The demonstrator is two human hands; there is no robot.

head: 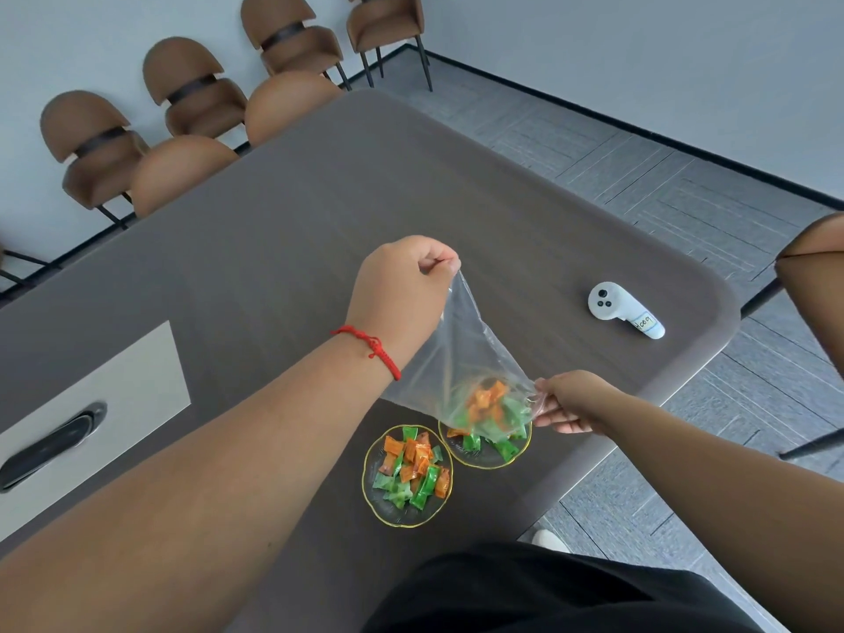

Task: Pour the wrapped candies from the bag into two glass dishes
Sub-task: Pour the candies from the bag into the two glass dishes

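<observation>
While the fingers (pixel 440 262) of the left hand (pixel 397 294) pinch the raised bottom of the clear bag (pixel 461 354), the right hand (pixel 571 404) grips its lower mouth edge above the farther glass dish (pixel 491 459), which holds a few candies (pixel 491 404); more sit inside the bag. Nearer, the other dish (pixel 379 500) looks well filled, so I judge the pour on the desk (pixel 274 249) more than half done

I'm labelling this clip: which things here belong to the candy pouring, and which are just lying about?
In the job:
- clear bag, held by left hand and right hand
- wrapped candies
- near glass dish
- far glass dish

Lying about:
- white controller
- brown chairs
</observation>
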